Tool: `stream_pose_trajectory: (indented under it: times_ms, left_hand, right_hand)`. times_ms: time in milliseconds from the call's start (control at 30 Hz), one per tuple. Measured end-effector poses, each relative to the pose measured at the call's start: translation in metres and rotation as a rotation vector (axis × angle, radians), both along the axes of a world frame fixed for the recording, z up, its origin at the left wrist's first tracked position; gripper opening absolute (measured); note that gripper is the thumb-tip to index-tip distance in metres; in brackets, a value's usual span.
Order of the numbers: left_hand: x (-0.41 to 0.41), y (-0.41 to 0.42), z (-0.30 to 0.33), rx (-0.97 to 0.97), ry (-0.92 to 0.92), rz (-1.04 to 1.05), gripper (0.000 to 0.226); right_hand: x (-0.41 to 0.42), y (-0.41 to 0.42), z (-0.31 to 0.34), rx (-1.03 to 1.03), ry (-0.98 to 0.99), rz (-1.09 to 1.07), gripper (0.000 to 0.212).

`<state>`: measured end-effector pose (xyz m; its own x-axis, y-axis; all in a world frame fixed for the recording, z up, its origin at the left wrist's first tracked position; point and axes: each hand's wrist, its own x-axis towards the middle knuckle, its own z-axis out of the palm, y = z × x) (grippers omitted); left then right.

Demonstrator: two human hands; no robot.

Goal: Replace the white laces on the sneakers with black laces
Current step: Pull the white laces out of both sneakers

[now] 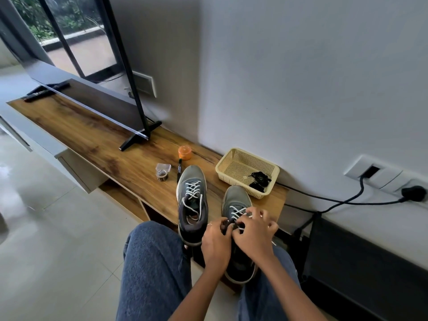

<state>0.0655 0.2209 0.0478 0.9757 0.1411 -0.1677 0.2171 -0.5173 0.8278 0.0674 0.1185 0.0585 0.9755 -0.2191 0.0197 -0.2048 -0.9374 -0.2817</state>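
On the wooden desk [97, 135], two grey sneakers stand side by side, and the left hand [216, 242] and right hand [253, 232] both pinch the white laces [237, 212] of the right sneaker [236, 200] near its tongue. Beside it the left sneaker [192, 198] remains laced in white, while black laces [259, 179] lie in the cream basket [234, 158] just beyond.

Grey sneakers [192, 195], white laces [193, 189]; cream mesh basket [234, 156], black laces [259, 178]; orange jar [184, 152]; wood-grain shelf [92, 140].
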Motion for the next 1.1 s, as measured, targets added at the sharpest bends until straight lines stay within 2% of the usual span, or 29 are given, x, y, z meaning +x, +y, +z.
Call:
stream_pose_trajectory:
  times_ms: [167, 267, 400, 533, 733, 900, 1033, 1100]
  left_hand:
    - [0.002, -0.001, -0.001, 0.052, -0.008, -0.024, 0.024]
    - [0.002, -0.001, -0.002, 0.057, -0.032, -0.006, 0.022]
    - [0.004, -0.001, -0.005, 0.079, -0.059, -0.019, 0.020]
    - [0.006, -0.001, -0.007, 0.116, -0.075, -0.034, 0.020]
    - [0.008, -0.001, -0.012, 0.089, -0.055, 0.000, 0.020]
    - [0.007, -0.003, -0.011, 0.067, -0.021, 0.002, 0.017]
    - [0.007, -0.002, -0.010, 0.092, -0.031, -0.032, 0.017]
    - [0.006, -0.002, -0.010, 0.118, -0.078, -0.066, 0.018]
  right_hand:
    - [0.005, 0.002, 0.004, 0.056, 0.036, -0.063, 0.026]
    - [0.007, 0.002, 0.002, 0.006, 0.061, -0.025, 0.022]
    - [0.007, 0.005, 0.002, 0.035, 0.113, -0.003, 0.022]
    - [0.007, 0.005, 0.005, -0.001, 0.091, 0.017, 0.023]
    - [0.004, 0.005, -0.005, -0.004, 0.019, 0.077, 0.021]
    - [-0.004, 0.002, -0.014, 0.004, 0.100, 0.068, 0.021]
    - [-0.009, 0.000, -0.012, 0.093, -0.087, -0.048, 0.011]
    - [-0.011, -0.003, -0.007, 0.219, -0.180, -0.135, 0.011]
